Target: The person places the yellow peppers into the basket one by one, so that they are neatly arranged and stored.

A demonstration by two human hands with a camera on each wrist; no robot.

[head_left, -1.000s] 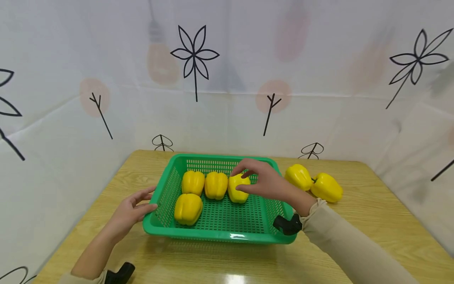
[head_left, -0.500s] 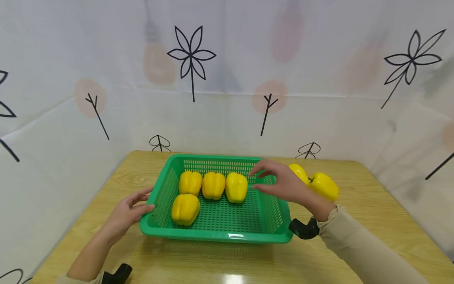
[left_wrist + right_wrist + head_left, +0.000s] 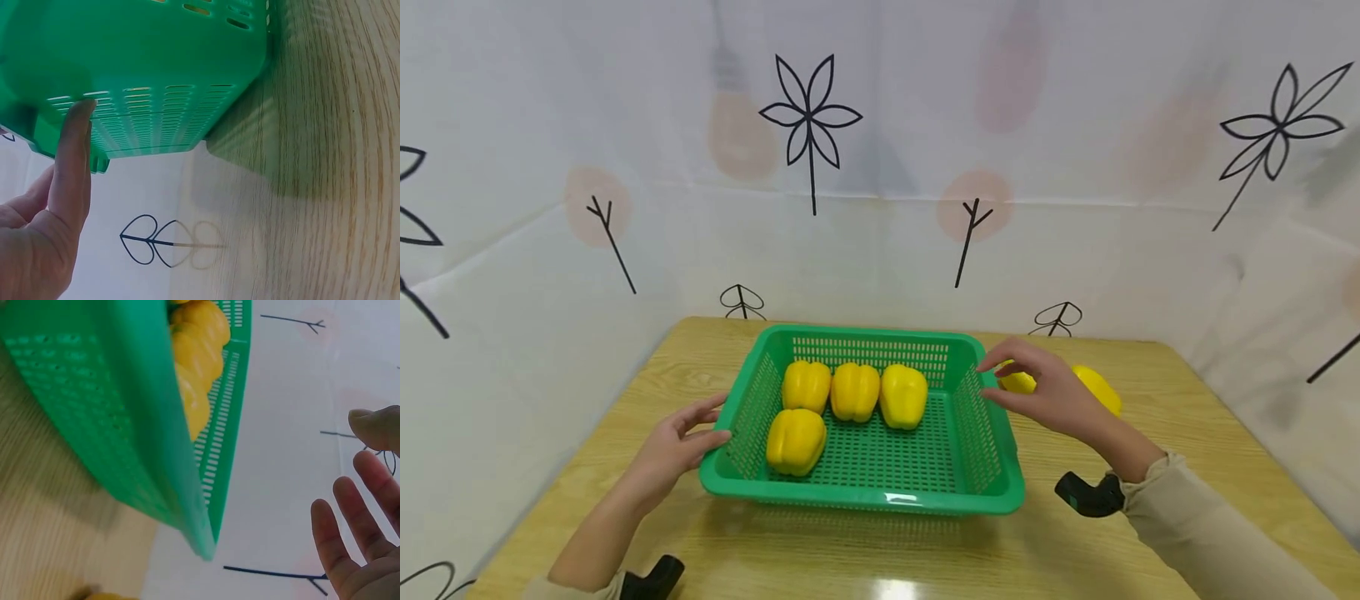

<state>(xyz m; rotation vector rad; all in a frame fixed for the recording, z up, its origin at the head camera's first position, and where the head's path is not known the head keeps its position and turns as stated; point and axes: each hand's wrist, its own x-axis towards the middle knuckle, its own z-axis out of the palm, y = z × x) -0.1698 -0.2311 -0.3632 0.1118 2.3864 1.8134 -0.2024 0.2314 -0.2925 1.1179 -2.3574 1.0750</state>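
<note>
A green plastic basket (image 3: 857, 497) stands on the table with several yellow bell peppers (image 3: 855, 392) inside, most in a row along the back. My left hand (image 3: 662, 454) holds the basket's left rim, thumb on top. In the left wrist view, fingers (image 3: 72, 162) lie against the outer side wall below the rim. My right hand (image 3: 1052, 404) hovers just past the basket's right rim, holding nothing, with fingers and thumb spread apart. Partly hidden behind it are two more bell peppers, one left of the hand (image 3: 1018, 382) and one right of it (image 3: 1099, 388).
The wooden table (image 3: 1172, 433) carries the basket and loose peppers. Behind it hangs a pale cloth (image 3: 880, 258) with drawn flowers and twigs. Both wrists wear black camera mounts; the right mount (image 3: 1090, 495) is over the table, right of the basket.
My right hand has moved right, from over the rightmost pepper in the basket, across the rim, to in front of the outside peppers. The left hand keeps its place on the rim.
</note>
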